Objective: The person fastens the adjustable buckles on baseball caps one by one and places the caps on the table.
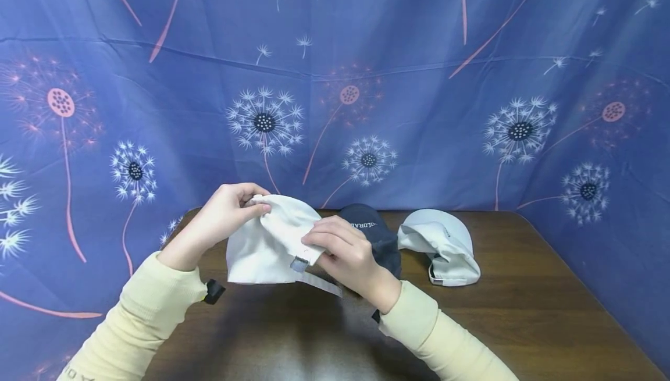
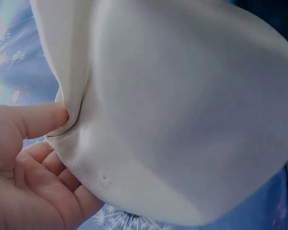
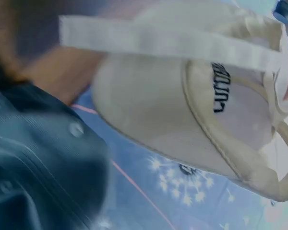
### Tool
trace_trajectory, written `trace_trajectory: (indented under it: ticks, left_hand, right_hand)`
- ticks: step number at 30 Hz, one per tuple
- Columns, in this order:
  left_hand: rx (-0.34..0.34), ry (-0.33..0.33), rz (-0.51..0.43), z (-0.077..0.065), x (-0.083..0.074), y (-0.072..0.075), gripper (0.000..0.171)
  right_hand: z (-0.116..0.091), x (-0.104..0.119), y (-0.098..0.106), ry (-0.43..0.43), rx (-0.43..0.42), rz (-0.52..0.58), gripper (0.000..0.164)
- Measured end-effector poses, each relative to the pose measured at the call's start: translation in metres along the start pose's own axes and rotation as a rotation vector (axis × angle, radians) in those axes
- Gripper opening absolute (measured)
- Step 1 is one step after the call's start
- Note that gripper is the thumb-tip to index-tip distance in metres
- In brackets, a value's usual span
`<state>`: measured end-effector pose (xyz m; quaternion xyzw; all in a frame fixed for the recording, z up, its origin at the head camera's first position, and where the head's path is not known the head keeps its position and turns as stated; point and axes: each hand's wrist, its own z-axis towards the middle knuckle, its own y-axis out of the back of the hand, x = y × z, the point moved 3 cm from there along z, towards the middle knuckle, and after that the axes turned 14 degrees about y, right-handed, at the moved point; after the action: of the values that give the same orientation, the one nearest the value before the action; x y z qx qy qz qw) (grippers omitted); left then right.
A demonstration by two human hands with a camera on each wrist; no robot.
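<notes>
Both hands hold a white baseball cap (image 1: pixel 251 256) up over the table. My left hand (image 1: pixel 230 212) pinches it at the upper left, thumb on the near side; in the left wrist view the thumb presses a fold of fabric by the cap's ribbed edge. At the back of the cap, my right hand (image 1: pixel 348 253) pinches the band beside a metal buckle (image 1: pixel 299 264). From that buckle a white strap (image 1: pixel 321 283) hangs with its end loose. Dark lettering (image 3: pixel 221 88) shows inside the cap in the right wrist view. Only a sliver of my right hand appears there.
A dark cap (image 1: pixel 387 247) with white letters lies behind my right hand, partly covered by it. To its right rests another white cap (image 1: pixel 442 227), its closed strap toward me. Beyond the brown wooden table (image 1: pixel 528 311) hangs a blue dandelion-print cloth (image 1: pixel 429 113).
</notes>
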<state>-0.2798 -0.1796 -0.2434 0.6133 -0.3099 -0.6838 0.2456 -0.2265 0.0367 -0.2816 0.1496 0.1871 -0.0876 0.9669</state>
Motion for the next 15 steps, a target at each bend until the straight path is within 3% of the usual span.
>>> trace_trajectory:
  ticks: [7, 15]
  left_hand:
    - [0.080, 0.018, -0.118, 0.004, -0.009, -0.010, 0.025]
    - [0.147, 0.027, -0.208, 0.010, -0.017, -0.021, 0.026]
  right_hand:
    - [0.015, -0.010, 0.020, -0.095, -0.061, 0.012, 0.008]
    - [0.018, -0.019, 0.039, -0.184, -0.084, -0.014, 0.005]
